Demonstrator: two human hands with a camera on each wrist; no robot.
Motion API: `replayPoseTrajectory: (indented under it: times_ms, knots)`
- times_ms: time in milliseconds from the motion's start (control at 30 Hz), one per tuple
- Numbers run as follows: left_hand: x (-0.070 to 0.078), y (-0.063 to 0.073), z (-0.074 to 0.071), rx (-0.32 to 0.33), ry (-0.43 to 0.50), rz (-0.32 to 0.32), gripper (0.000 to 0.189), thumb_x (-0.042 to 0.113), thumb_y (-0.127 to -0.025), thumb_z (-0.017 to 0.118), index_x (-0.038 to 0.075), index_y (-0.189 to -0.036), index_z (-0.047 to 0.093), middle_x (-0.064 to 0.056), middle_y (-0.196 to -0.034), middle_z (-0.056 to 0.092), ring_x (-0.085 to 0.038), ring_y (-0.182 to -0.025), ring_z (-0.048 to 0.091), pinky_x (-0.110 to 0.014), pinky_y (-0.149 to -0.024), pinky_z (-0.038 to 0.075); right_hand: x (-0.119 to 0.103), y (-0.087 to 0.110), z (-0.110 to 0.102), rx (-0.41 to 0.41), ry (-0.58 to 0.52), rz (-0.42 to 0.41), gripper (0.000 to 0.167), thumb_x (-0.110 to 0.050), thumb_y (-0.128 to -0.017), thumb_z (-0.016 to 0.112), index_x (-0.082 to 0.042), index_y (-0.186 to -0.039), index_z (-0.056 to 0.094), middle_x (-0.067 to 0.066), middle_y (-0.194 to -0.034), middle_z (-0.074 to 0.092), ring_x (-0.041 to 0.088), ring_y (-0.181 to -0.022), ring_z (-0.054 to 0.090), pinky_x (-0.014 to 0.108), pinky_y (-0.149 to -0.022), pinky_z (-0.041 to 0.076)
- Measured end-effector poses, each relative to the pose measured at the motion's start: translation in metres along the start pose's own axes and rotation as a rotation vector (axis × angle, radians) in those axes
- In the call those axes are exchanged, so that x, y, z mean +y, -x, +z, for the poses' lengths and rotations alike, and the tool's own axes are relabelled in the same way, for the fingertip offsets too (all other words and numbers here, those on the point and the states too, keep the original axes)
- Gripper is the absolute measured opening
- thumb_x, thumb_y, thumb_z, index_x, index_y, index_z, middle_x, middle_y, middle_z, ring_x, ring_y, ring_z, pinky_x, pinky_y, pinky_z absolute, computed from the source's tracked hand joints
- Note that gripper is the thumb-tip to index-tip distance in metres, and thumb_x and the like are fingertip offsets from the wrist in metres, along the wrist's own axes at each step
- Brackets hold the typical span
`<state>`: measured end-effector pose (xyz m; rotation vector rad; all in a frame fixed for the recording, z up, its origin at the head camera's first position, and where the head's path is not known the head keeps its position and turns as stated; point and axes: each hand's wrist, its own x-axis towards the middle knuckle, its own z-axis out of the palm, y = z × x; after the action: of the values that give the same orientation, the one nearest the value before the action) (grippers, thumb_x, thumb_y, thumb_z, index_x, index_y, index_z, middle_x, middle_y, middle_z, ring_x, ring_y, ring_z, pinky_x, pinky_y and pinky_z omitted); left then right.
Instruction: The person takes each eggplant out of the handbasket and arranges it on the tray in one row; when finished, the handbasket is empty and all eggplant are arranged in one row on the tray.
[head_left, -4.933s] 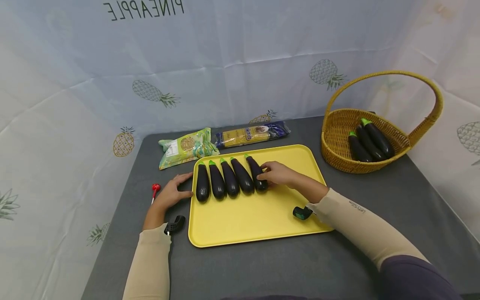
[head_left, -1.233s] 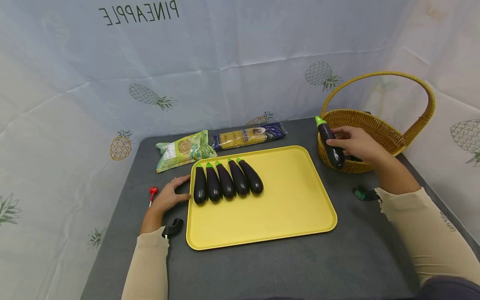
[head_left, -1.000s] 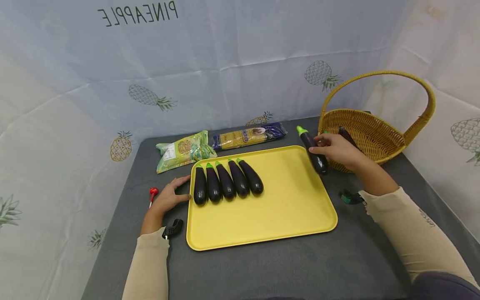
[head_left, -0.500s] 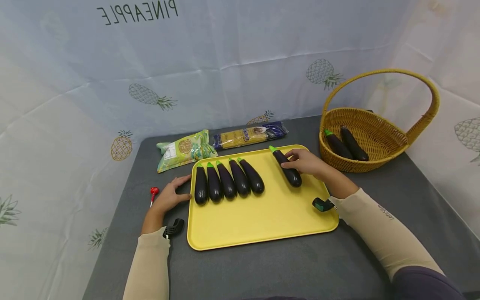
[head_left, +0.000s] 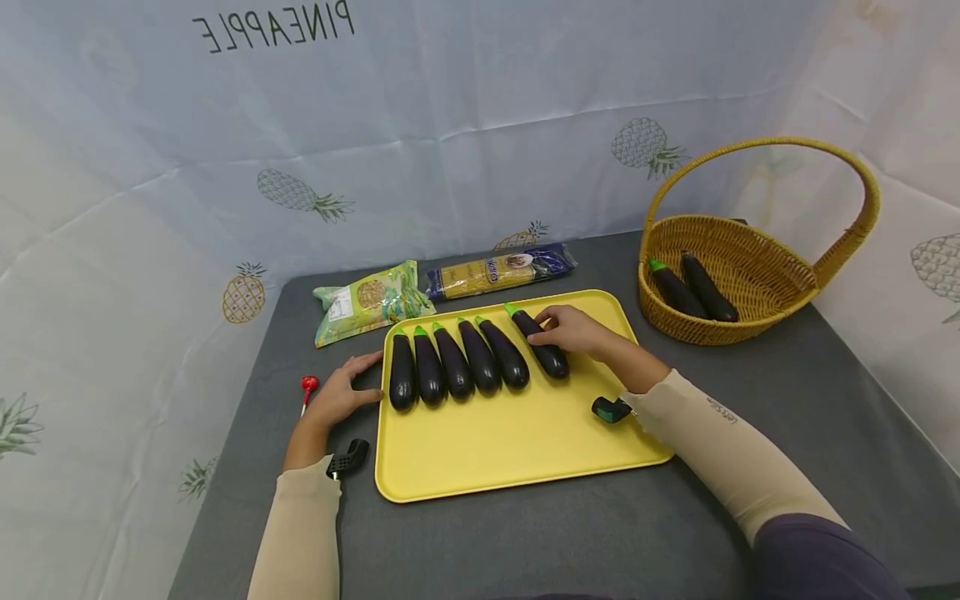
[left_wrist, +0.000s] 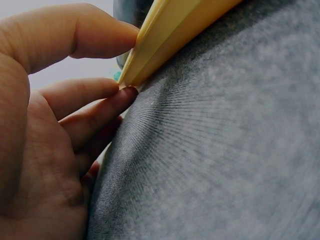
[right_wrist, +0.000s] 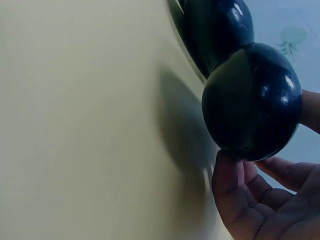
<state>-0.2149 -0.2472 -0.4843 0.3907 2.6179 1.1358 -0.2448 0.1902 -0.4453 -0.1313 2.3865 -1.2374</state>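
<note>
My right hand (head_left: 576, 332) grips a dark purple eggplant (head_left: 552, 360) with a bright green stem end, slanted over the yellow tray (head_left: 480, 450). In the right wrist view the held eggplant (right_wrist: 250, 105) shows its rounded end, with a shadow on the tray beside it. To its left, several eggplants (head_left: 455, 367) lie side by side on the tray, stems toward the back. My left hand (head_left: 341, 396) rests at the tray's left edge. Its thumb and fingertips touch the tray's side (left_wrist: 175, 35) in the left wrist view.
A wicker basket (head_left: 765, 312) with a tall handle stands at the right, holding two eggplants (head_left: 701, 292). Behind the tray lie a green packet (head_left: 371, 300) and a spaghetti pack (head_left: 498, 271). A red lollipop (head_left: 309, 383) lies by my left hand.
My right hand placed one eggplant in the row, took another from the basket and brought it left over the tray, close to the row. My left hand stayed at the tray edge.
</note>
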Motion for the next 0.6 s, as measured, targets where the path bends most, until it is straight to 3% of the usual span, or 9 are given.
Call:
replayPoseTrajectory:
  times_ms: [600]
  knots:
    - [0.003,0.003,0.000,0.003,-0.019,0.003,0.076,0.021,-0.081,0.075,0.009,-0.149,0.043,-0.020,-0.149,0.040,-0.045,-0.144,0.006,-0.066,-0.109,0.009,-0.002,-0.013,0.013,0.027,0.090,0.002,0.052,-0.039,-0.088,0.071,-0.007,-0.127,0.058,0.011,-0.107,0.061,0.024,-0.092,0.060,0.037,-0.079,0.050]
